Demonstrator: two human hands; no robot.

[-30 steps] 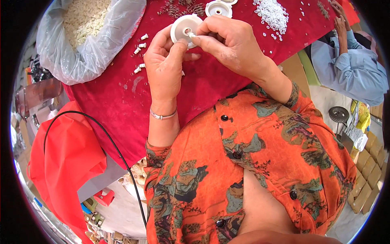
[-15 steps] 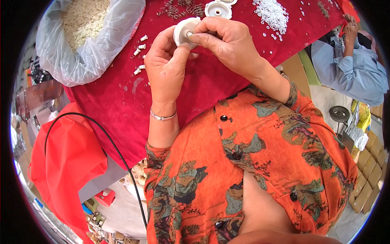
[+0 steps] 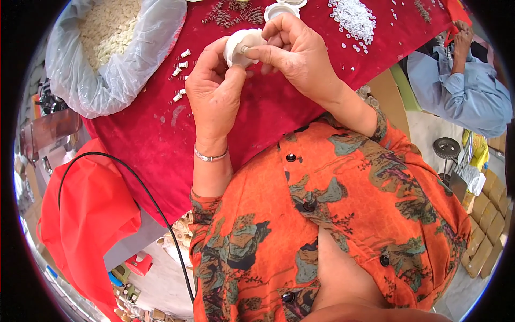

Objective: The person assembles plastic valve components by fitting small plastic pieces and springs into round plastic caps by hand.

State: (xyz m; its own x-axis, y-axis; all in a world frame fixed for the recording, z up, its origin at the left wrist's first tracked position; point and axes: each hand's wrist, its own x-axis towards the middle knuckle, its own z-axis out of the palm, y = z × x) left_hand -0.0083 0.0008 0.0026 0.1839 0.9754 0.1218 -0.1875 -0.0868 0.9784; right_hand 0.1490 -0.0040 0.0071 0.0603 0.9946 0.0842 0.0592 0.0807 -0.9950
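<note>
My left hand (image 3: pixel 213 96) grips a round white plastic part (image 3: pixel 236 49) by its rim, thumb in front and fingers behind. My right hand (image 3: pixel 300 59) closes on the same part's right side. Its thumb presses on a small piece (image 3: pixel 244 49) at the part's centre, and its bent fingers hide the right rim. The part is tilted above the red cloth (image 3: pixel 155 150). Left of my left hand lie several small white plugs (image 3: pixel 183 65) with thin springs on them.
A plastic-lined bag (image 3: pixel 112 91) of small cream pieces stands at the far left. Loose springs (image 3: pixel 230 15), white round parts (image 3: pixel 280 11) and a heap of white rings (image 3: pixel 354 22) lie at the back. Another person's hand (image 3: pixel 462 40) is at the far right.
The white part has turned more edge-on. My right thumb, which pinched the small centre piece with the index finger, now presses on it, and the fingers have moved behind the rim.
</note>
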